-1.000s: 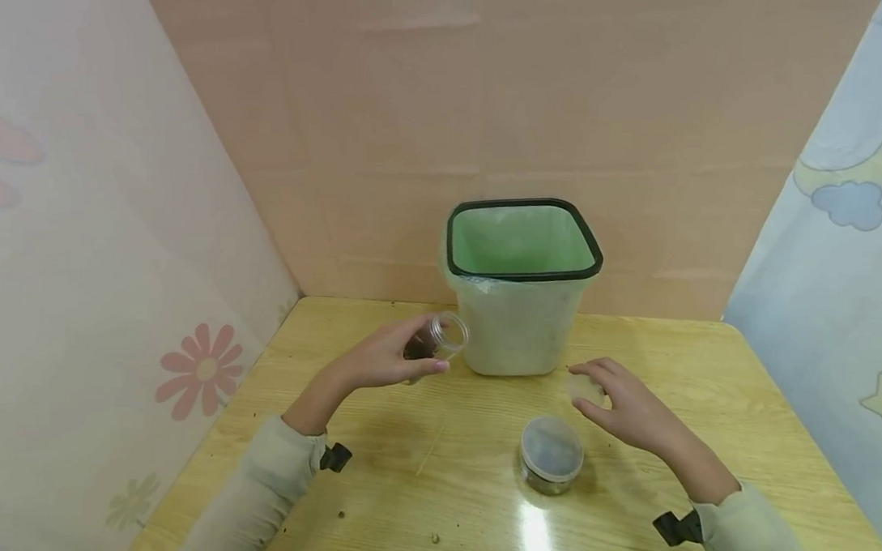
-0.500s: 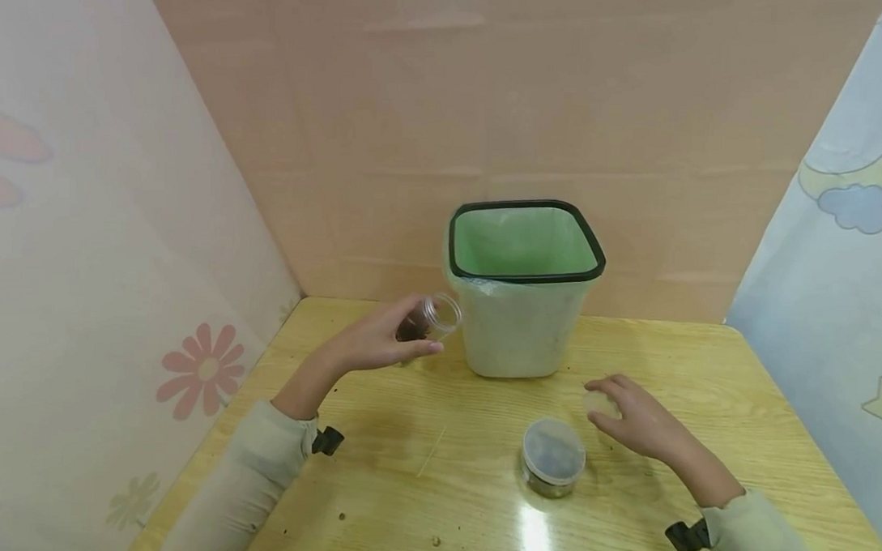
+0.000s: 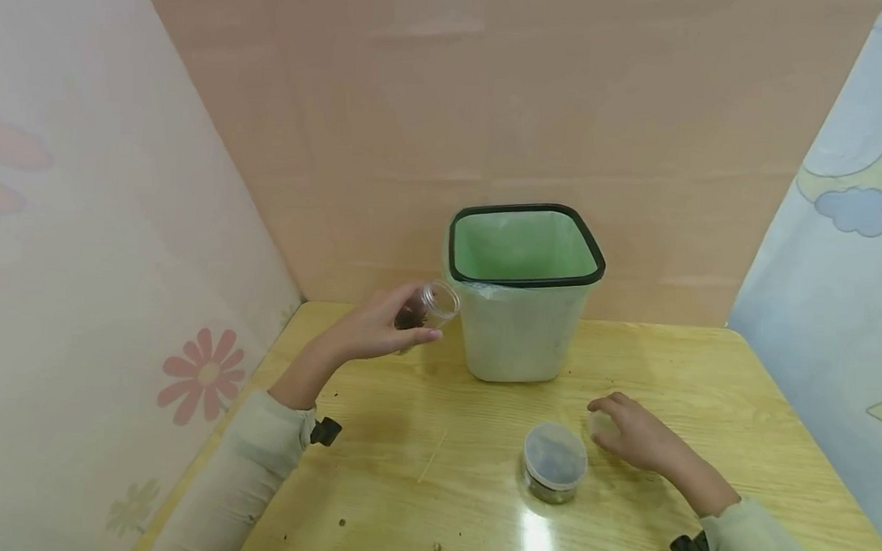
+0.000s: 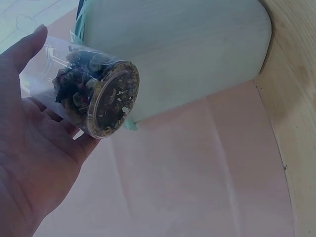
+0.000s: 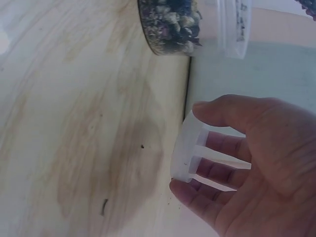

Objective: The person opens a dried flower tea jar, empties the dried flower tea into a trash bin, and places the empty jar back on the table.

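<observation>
Tilted jar [image 4: 91, 91] is gripped by left hand [image 3: 376, 326] near bin [image 3: 519, 335]; pale lid [image 5: 185, 148] is pinched by right hand [image 3: 638, 434].

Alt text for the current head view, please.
A left hand holds a clear, open jar with dark contents, tilted beside a lined bin. The right hand holds a pale lid near a lidded tub on a wooden table.

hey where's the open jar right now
In the head view, the open jar is held in the left hand, above the table, just left of the bin.
</observation>
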A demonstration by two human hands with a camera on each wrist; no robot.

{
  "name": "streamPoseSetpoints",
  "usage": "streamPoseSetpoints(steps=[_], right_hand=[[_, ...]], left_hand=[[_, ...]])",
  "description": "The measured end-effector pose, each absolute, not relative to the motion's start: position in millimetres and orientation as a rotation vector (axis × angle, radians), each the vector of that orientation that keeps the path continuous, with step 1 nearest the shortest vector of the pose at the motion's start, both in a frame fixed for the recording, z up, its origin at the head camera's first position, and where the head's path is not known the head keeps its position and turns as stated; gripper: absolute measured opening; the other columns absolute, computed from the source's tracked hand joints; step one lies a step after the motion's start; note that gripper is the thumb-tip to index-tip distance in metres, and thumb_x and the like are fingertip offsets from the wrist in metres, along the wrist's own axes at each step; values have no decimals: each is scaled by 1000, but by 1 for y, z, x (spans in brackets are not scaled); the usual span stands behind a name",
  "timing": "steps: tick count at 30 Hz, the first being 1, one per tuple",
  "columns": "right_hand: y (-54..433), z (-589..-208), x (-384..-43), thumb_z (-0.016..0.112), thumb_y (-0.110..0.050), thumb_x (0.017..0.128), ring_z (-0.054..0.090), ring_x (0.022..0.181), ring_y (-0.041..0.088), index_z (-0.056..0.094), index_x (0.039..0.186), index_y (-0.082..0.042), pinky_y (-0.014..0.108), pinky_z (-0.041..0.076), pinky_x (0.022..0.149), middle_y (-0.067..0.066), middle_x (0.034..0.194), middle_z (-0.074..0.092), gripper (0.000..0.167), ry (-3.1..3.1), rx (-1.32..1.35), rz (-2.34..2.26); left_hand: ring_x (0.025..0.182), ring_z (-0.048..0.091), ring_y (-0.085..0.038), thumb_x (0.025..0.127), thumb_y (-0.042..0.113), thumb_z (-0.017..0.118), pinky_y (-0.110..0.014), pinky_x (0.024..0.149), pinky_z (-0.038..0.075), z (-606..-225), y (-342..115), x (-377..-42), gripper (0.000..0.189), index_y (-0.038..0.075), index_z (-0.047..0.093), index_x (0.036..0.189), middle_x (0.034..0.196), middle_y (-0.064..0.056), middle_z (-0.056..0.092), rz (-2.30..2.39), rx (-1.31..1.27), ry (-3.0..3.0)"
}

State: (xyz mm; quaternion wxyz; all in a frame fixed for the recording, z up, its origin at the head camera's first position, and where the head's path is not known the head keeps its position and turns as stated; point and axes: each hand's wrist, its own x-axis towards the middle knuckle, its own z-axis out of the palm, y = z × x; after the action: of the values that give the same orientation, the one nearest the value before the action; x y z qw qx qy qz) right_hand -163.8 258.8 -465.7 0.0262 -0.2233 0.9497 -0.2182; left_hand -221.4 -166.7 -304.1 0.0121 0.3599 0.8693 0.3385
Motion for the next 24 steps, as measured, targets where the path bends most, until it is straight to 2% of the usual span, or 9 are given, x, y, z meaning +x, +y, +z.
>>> streamPoseSetpoints(steps=[5,10,14,20,24], right_hand=[[259,-470,-163,75,-15,91,63,100,39,64,121,3,53,55,81,17,113,61,37,2933,-717,-640],[260,-474,-163,77,-14,89,63,95,34,65,119,1,50,55,79,13,108,61,36,2943,-733,-620],[261,-477,-161,78,-15,88,63,96,35,66,118,1,50,55,80,13,108,61,37,2955,-731,-594],[262,-478,-161,81,-16,85,63,93,34,66,117,2,49,56,78,14,107,61,40,2966,-758,-564],[262,-479,-161,81,-16,85,63,92,34,66,117,1,49,56,78,13,105,61,39,2971,-760,-545]], left_hand=[[84,63,-16,94,36,73,-33,73,56,-298,-168,-226,50,17,51,135,101,1,66,1025,1135,2749],[84,62,-16,94,36,73,-33,75,55,-291,-168,-228,45,15,53,129,99,1,66,1007,1147,2762],[83,63,-15,94,36,73,-33,75,55,-288,-168,-228,41,15,54,124,97,1,66,988,1138,2777],[85,62,-17,95,36,73,-33,75,55,-282,-167,-230,43,15,54,127,100,1,66,1001,1119,2775],[83,61,-17,94,38,73,-33,71,55,-279,-168,-231,46,15,53,129,100,0,66,999,1090,2775]])
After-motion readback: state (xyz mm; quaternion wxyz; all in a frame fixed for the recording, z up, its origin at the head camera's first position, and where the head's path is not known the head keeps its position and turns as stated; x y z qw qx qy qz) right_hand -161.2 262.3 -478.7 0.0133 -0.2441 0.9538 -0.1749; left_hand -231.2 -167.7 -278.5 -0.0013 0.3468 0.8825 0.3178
